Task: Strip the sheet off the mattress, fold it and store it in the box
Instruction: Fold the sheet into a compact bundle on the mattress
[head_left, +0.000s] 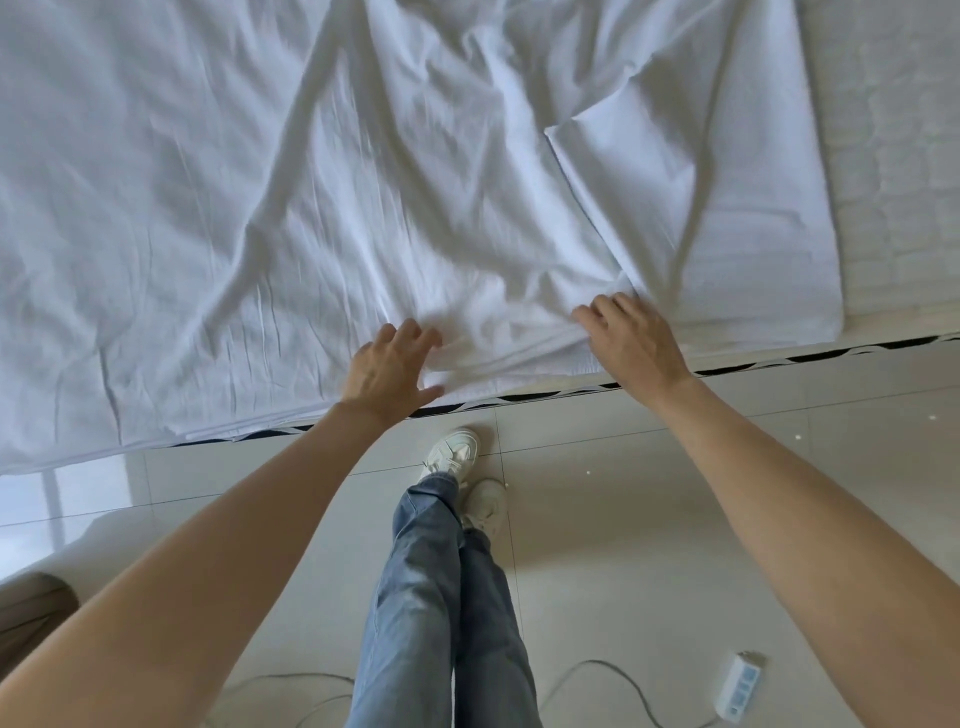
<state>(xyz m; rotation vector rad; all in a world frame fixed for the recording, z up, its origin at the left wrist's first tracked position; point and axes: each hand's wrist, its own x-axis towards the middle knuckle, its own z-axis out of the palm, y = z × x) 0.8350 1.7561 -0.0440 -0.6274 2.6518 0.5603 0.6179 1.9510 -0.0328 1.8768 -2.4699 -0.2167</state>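
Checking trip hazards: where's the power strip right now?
In the head view the power strip lies on the tiled floor at lower right, beside the person's right leg and under the right forearm, its cable trailing left behind the legs.

You're standing on pale glossy floor tiles (649, 499), feet crossed — the left shoe (451, 453) set ahead of the right shoe (485, 505), both white, with blue jeans (431, 597) above them. Near your right side, at the bottom of the view, a white power strip (737, 685) lies on the tiles — its grey cord (597, 667) loops away to the left behind your legs. At the far left edge sits a brown object (31, 608), too cropped to tell what it is.
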